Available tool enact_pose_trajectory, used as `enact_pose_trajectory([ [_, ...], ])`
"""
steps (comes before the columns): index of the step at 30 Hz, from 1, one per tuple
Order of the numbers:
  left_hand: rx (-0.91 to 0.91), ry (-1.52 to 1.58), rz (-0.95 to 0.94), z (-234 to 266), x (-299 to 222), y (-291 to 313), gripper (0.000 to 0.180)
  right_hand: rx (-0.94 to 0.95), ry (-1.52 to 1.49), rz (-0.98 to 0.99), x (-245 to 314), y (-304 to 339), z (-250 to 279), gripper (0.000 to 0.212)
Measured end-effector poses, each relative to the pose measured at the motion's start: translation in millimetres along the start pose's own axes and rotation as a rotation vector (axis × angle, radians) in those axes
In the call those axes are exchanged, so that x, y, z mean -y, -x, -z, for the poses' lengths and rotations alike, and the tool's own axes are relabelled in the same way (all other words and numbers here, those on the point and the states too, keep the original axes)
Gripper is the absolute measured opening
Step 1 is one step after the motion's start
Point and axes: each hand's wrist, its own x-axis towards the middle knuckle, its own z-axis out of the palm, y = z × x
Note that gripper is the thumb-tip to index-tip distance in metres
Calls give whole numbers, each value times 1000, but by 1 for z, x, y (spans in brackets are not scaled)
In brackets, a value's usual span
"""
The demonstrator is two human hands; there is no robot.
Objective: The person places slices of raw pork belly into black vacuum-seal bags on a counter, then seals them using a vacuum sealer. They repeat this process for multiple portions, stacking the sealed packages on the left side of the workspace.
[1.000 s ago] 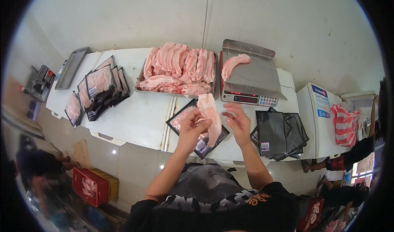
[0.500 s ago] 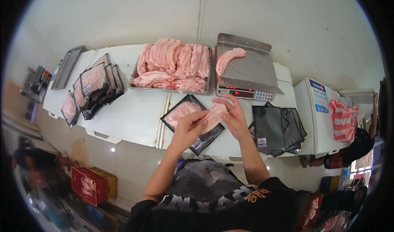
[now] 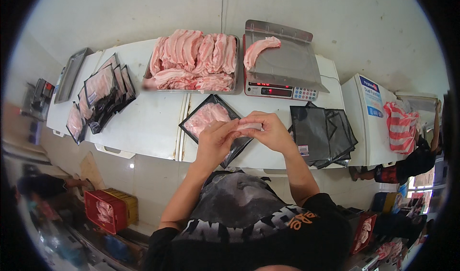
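Observation:
Between my two hands is a pale pink slice of pork belly (image 3: 250,126), folded small and partly covered by fingers. My left hand (image 3: 216,137) pinches its left end, and my right hand (image 3: 270,133) grips its right end. Just under my hands lies a black-edged vacuum bag (image 3: 207,120) with meat slices in it, flat on the white freezer lid. Beyond, a metal tray (image 3: 234,81) is heaped with pork belly strips (image 3: 184,53). To its right, one curved strip (image 3: 260,50) rests on the steel pan of a digital scale (image 3: 282,62).
Flat black bags (image 3: 318,132) are stacked at the right. Filled bags (image 3: 100,91) overlap on the left, near a bare metal tray (image 3: 72,76). A red crate (image 3: 103,208) stands on the floor at lower left. A person (image 3: 412,148) is at the far right.
My fingers have closed in around the slice, which spread wider before and now looks folded. My right hand's raised fingers have come down onto it. The view has shifted slightly.

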Motion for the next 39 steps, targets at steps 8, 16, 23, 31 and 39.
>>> enact_pose_trajectory([
  [8,-43,-168,-125,-13,11,3,20,-65,121,-17,-4,4,-9,20],
  [16,147,169,301,-9,9,9,17,-26,-20,-189,-18,9,8,17],
  [23,366,297,363,-12,9,11,21,-22,-225,-187,-40,15,7,20],
  [31,133,868,609,-27,25,4,15,-140,-898,-184,-35,18,-25,41],
  [39,-165,963,618,-6,38,-24,16,-4,-676,-281,-78,37,-37,27],
])
